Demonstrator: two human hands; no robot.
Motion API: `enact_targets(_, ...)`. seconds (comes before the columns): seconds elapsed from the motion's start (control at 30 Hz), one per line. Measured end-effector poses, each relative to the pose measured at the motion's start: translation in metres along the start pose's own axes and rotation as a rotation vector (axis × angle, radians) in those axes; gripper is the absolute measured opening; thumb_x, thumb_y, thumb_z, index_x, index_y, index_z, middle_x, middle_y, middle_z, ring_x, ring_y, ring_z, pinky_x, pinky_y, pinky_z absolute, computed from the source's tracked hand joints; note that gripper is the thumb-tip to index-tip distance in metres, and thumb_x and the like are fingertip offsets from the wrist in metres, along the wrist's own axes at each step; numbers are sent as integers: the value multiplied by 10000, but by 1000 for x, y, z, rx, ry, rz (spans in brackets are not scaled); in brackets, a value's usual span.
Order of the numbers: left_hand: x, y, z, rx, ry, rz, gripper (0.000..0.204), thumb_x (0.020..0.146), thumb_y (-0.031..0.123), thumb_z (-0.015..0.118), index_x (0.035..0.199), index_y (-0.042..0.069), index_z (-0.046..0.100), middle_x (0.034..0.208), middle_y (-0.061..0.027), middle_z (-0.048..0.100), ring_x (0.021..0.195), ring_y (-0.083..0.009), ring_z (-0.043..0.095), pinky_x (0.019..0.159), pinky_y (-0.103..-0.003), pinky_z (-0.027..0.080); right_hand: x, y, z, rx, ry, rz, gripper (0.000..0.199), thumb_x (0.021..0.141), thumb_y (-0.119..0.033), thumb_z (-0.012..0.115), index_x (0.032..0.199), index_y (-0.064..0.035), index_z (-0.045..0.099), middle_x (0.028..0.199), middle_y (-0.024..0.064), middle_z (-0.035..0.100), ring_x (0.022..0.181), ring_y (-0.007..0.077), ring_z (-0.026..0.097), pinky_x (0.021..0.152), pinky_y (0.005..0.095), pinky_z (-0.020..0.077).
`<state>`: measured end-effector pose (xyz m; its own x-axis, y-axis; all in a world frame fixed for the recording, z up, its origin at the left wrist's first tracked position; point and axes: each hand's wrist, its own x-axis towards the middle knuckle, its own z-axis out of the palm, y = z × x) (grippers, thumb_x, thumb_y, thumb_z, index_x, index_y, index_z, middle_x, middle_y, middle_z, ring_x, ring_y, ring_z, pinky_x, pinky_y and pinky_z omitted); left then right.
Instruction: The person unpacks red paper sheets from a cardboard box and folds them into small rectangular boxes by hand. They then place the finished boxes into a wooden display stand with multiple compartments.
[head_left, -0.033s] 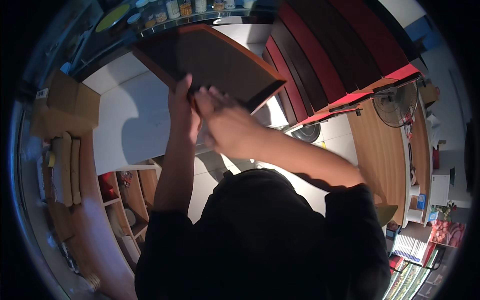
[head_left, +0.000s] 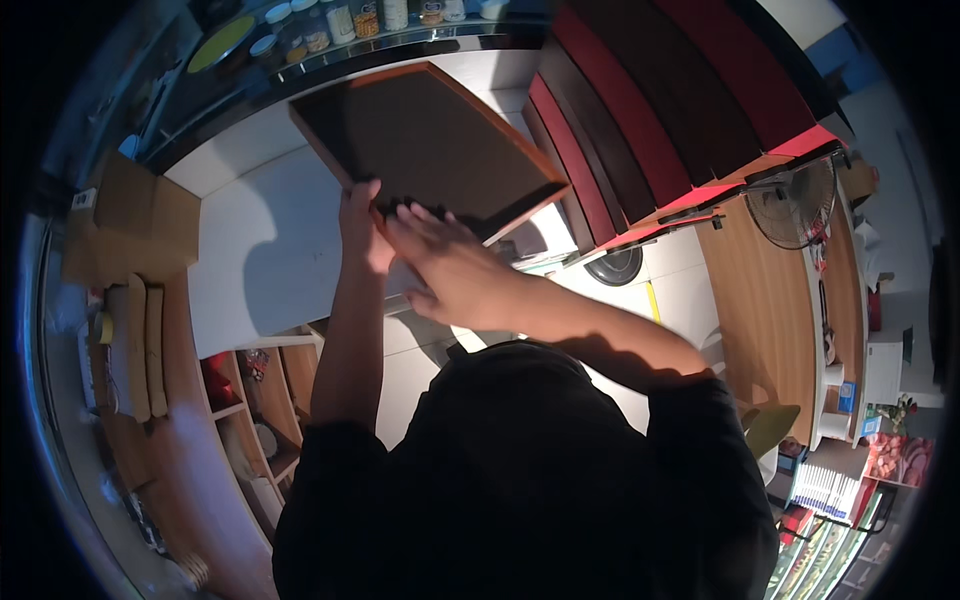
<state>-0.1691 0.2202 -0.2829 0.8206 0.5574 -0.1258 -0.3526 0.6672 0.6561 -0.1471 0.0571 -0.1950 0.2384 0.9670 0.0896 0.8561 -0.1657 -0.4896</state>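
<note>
A shallow tray-like box or lid (head_left: 440,145), dark inside with a reddish-brown rim, is held tilted above the white surface ahead of me. My left hand (head_left: 365,225) grips its near left corner, thumb up along the rim. Across the near edge lies my right hand (head_left: 455,270), its fingers stretched out against the dark inner face. The undersides of both hands are hidden, and so is the back of the tray.
A stack of red and dark brown boxes (head_left: 660,110) rises at the right. Beneath the tray is a white countertop (head_left: 265,250); an open cardboard box (head_left: 135,225) stands left. Jars (head_left: 340,22) line a far glass shelf. A fan (head_left: 795,205) and wooden counter (head_left: 765,310) are at the right.
The tray has come slightly nearer to me. My right hand, blurred before, has shifted a little toward me along with it and shows more sharply. The left hand keeps its grip.
</note>
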Motion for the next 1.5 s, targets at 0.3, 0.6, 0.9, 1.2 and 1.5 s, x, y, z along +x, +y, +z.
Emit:
enact_targets(0.3,80,-94,-110,8,-92,-370,472,802,164,460,1247,6,441,1125,-147,568,1004,-294,580,882,-397,479,-106,71,-13,244,39,300,491,850,-137,606,1296,-5,451,1326,200,468,1216,326,473,1018,368,387)
enact_targets(0.6,104,-137,-104,1077,95,315,280,878,226,556,1004,-12,632,852,-187,637,759,-286,593,710,-369,455,-198,29,-262,301,397,41,391,877,-132,528,1232,32,513,1174,212,586,1099,316,572,966,416,423)
enact_targets(0.9,87,-71,17,1305,171,510,479,914,277,527,1284,-18,451,1266,-163,480,1158,-307,467,975,-382,371,-95,208,-467,-107,225,721,484,905,-425,514,1203,-45,554,1057,92,637,940,190,608,905,328,435)
enact_targets(1.2,35,-5,265,1035,-557,1207,472,967,297,384,1331,-2,403,1322,-169,451,1248,-282,415,1036,-393,311,-38,243,-488,274,-115,894,490,839,-392,620,1196,-63,550,1073,95,608,958,208,570,833,343,463)
enact_targets(1.5,43,-15,353,1062,-723,1136,574,955,422,361,1371,26,350,1408,-159,366,1340,-275,308,1100,-426,222,-63,225,-456,702,-3,467,488,832,-320,677,1140,35,545,1024,118,646,882,166,641,789,328,537)
